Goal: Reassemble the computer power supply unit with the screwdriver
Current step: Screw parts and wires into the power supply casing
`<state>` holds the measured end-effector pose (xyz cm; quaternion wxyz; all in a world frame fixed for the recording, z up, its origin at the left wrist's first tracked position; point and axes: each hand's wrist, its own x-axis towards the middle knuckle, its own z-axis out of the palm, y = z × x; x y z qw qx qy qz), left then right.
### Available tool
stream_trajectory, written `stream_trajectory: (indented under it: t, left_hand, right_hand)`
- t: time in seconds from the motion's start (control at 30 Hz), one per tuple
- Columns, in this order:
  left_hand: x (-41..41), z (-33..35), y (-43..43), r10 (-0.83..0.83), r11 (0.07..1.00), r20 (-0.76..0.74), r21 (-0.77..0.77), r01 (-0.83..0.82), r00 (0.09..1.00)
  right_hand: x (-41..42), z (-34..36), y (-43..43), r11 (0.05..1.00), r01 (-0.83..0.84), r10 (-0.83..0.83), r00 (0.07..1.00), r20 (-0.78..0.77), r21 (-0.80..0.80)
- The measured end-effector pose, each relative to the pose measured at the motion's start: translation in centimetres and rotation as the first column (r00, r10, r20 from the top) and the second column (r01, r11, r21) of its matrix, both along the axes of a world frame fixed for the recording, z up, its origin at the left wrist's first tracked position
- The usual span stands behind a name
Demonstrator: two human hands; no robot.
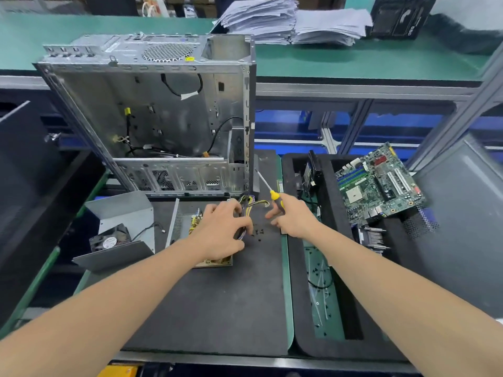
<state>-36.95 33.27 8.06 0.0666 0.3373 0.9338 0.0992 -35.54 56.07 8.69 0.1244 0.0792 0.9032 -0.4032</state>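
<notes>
The power supply's open metal base (176, 219) lies on the black mat with its tan circuit board (215, 262) inside. My left hand (221, 229) rests over the board and grips the bundle of yellow and black cables (251, 202). My right hand (292, 219) holds a screwdriver (272, 193) with a yellow and black handle, its shaft pointing up and left. Several small black screws (258, 233) lie on the mat between my hands. The grey cover (122, 210) with its black fan (109, 240) lies to the left of the base.
An open, stripped computer case (163, 118) stands upright behind the work area. A motherboard (378, 183) leans in a black foam tray (299, 308) on the right, beside a finned heatsink (373, 236). Stacks of paper (294, 20) lie on the far green bench.
</notes>
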Motion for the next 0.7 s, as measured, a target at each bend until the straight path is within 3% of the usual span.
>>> stream_trajectory:
  t: [0.2, 0.4, 0.7]
  left_hand:
    - [-0.8, 0.4, -1.0, -0.088, 0.994, -0.150, -0.074, 0.078, 0.985]
    - [-1.4, 0.7, -1.7, -0.098, 0.992, -0.161, -0.096, 0.083, 0.982]
    - [-1.6, 0.9, -2.7, -0.074, 0.996, 0.058, 0.052, 0.071, 0.996]
  right_hand:
    - [0.3, -2.1, -0.1, 0.998, 0.014, -0.012, 0.999, -0.030, 0.068]
    - [-0.2, -3.7, -1.4, 0.994, -0.002, 0.010, 0.997, -0.071, 0.111]
    - [-1.1, -4.2, -1.8, 0.981, -0.077, 0.087, 0.995, -0.049, 0.176]
